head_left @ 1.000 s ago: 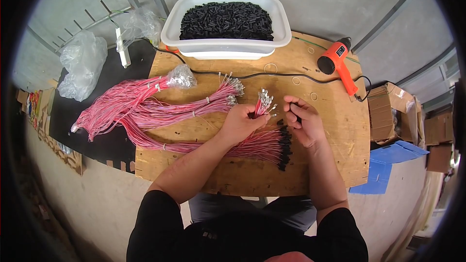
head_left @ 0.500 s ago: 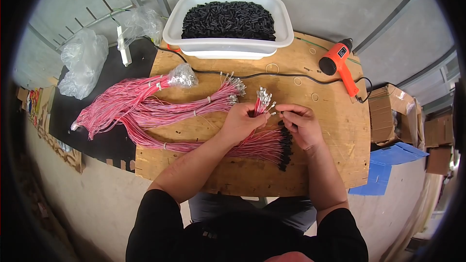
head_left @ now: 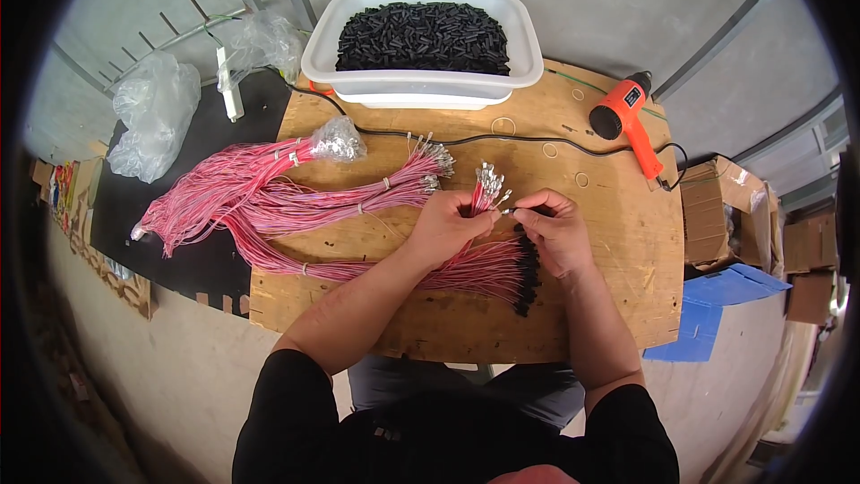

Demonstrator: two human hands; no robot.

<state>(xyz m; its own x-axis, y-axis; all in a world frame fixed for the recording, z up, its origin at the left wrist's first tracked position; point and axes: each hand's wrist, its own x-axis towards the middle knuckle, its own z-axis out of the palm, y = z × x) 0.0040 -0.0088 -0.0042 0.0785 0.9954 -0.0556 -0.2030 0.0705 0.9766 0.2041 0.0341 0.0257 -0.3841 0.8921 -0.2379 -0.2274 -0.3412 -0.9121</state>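
Observation:
My left hand (head_left: 446, 228) is closed round a bunch of pink wires with silver metal terminals (head_left: 488, 181) fanning up above the fingers. My right hand (head_left: 557, 233) pinches a small black sleeve (head_left: 509, 211), its end meeting one terminal that sticks out sideways from the bunch. How far the sleeve covers the terminal is too small to tell. Beneath both hands, pink wires tipped with black sleeves (head_left: 527, 273) spread across the wooden table (head_left: 618, 305). To the left lie more tied bundles of pink wire (head_left: 296, 206), some with bare silver ends.
At the back stands a white tub (head_left: 421, 81) full of short black sleeves. An orange heat gun (head_left: 627, 116) lies at the far right, near a black cable (head_left: 466, 139). Rubber bands (head_left: 503, 126) are scattered about. Clear plastic bags (head_left: 154, 116) and cardboard boxes (head_left: 726, 211) flank the table.
My right hand has shifted slightly, and the black sleeve now shows at the sideways terminal. My left hand keeps its hold on the wires, almost unmoved.

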